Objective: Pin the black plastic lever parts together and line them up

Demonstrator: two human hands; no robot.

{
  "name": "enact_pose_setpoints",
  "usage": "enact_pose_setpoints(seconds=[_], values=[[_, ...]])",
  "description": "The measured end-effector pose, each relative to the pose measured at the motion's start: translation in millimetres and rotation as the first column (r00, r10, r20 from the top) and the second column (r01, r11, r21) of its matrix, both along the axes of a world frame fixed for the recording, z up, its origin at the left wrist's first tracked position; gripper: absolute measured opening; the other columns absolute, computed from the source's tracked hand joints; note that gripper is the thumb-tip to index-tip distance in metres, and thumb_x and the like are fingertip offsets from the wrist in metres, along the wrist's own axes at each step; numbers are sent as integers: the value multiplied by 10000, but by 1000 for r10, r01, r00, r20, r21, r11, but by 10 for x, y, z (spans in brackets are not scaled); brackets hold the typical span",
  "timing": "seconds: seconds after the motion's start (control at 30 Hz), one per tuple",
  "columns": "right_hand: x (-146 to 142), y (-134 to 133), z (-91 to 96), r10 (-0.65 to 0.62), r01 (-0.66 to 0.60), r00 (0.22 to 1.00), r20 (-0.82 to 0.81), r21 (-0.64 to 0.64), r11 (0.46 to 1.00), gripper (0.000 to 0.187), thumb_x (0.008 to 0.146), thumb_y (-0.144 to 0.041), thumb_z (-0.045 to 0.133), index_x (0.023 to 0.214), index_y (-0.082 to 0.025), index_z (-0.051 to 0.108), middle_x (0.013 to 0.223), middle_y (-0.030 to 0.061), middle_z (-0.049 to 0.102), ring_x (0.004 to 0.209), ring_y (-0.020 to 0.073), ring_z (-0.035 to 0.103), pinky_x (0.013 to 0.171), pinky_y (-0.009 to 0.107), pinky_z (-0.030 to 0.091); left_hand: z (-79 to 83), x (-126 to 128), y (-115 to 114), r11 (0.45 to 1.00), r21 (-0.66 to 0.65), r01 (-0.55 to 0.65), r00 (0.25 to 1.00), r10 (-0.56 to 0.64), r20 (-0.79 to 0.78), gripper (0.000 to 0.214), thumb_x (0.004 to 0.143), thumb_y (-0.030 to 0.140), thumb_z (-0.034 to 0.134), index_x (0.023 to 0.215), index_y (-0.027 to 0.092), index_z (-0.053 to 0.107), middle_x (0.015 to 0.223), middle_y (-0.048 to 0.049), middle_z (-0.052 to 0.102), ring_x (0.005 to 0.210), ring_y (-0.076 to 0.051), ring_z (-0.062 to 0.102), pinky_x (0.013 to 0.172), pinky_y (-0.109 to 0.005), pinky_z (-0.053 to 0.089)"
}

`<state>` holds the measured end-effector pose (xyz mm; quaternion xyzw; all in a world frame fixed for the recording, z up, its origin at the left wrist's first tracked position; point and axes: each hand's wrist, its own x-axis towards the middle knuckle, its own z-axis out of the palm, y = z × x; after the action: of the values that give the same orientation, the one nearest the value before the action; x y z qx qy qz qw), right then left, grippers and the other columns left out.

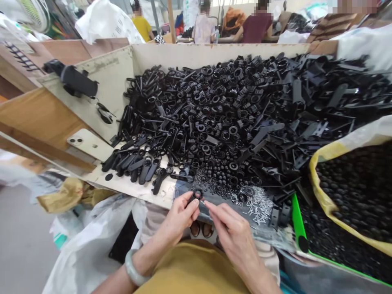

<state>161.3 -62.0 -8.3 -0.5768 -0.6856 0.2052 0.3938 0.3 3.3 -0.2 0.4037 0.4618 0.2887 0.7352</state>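
While the left hand [181, 213] grips a black ring-ended part [198, 190], the right hand [233, 228] sits just right of it, fingertips narrowed on what appears to be a slim metal pin [202, 201]; ring: between the two hands, left nearer; long axis: partly hidden by fingers, apparently sloping down-left into the left hand; loose metal pins [259, 206]: heaped right of the right fingertips; phone [85, 141]: Apple logo; white sack [107, 20]: printing, illegible

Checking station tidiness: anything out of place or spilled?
Mainly the white smartphone, left of the black plastic handles: it's no workpiece. Small silver metal fasteners lie in a loose scatter, though possibly deliberately.
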Motion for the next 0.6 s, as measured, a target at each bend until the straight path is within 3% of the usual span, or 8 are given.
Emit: enact_pose_setpoints(seconds=[0.17,0.33,0.6], values=[[-6,47,-30,9,-8,1000,28,-11,1000,342,1062,-172,444,1249,-209,729,866,38,699,763,149,689,674,217,534,-7,-35,-13,1000,-8,24,999,-23,33,433,867,567,703,976,179,542,604,102,438,469,-41,203,426,-190,134],[14,51,-41,4,-9,988,152,31,999,367,1070,-159,408,1250,-194,725,848,41,695,734,148,680,649,215,516,-13,-33,-4,998,-68,2,999,1,46,527,796,594,766,1041,178,556,647,81,475,508,-52,278,449,-185,172],[3,79,-90,11,-9,978,207,-10,1000,402,1065,-133,368,1259,-200,714,823,29,681,683,133,669,606,201,491,-192,-33,-6,998,-46,32,999,-32,4,478,856,591,700,1064,192,539,639,90,456,505,-60,288,450,-183,196]])
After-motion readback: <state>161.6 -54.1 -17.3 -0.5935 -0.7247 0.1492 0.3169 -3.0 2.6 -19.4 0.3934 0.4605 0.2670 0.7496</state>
